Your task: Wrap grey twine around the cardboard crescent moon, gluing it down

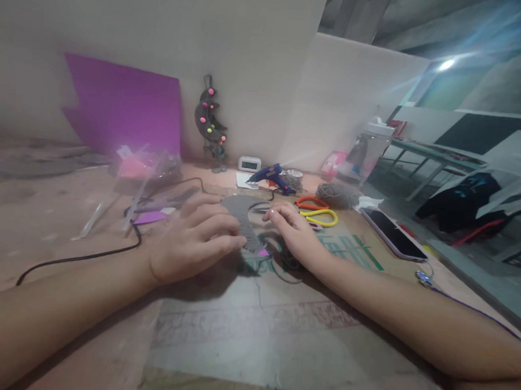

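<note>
A grey crescent-shaped piece (254, 233), its surface looking wound with yarn, lies flat on the cardboard between my hands. My left hand (201, 232) rests over its left side, with the fingers and thumb holding it down. On the right, my right hand (292, 229) has its fingers curled, thumb and forefinger close together around a strand of grey yarn (286, 278). The yarn loops loosely below that hand; blur partly hides the exact pinch. Scissors with yellow and orange handles (324, 217) lie just beyond my right hand.
A blue glue gun (271, 175) and a small white digital clock (249, 164) stand at the back. A decorated dark crescent hanging (207, 119) and a purple sheet (136, 107) lean on the wall. A phone (392, 234) lies right; a black cable (79, 259) runs left.
</note>
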`<state>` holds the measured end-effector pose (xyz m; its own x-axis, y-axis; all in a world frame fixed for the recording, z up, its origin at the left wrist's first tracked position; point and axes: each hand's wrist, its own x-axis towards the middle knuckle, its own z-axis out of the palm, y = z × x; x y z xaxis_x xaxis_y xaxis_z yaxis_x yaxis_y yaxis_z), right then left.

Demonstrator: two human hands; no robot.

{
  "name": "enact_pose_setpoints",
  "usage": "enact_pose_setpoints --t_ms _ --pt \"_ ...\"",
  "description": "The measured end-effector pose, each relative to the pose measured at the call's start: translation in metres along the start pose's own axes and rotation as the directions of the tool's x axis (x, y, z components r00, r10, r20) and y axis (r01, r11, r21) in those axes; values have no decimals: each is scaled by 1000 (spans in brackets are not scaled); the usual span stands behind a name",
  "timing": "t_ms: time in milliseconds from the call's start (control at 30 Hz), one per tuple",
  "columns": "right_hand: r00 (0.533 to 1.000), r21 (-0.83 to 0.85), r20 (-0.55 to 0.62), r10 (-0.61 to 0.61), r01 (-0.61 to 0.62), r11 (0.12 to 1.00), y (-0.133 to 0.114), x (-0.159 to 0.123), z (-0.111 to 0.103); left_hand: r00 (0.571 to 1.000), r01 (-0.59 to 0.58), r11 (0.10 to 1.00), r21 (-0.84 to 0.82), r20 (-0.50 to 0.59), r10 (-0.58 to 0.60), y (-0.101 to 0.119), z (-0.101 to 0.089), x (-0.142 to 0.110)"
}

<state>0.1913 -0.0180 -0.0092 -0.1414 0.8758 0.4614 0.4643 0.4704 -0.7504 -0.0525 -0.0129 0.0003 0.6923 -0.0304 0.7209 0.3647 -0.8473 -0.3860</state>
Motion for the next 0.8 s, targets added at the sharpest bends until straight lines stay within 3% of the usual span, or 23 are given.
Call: enact_pose_setpoints --t_ms 100,300,567,800 --pt "997 47 82 6 -10 999 -2 -1 -2 1000 20 999 26 -17 -20 -1 2 0" --pt "965 134 215 -153 126 983 -7 -3 -2 998 57 998 41 4 -57 -1 5 -1" --pt "964 208 264 -41 -16 978 -4 -3 1 995 -67 997 -29 76 69 5 3 5" --pt "968 255 251 -23 -43 966 -12 -8 -1 993 -21 996 -82 117 31 8 4 7"
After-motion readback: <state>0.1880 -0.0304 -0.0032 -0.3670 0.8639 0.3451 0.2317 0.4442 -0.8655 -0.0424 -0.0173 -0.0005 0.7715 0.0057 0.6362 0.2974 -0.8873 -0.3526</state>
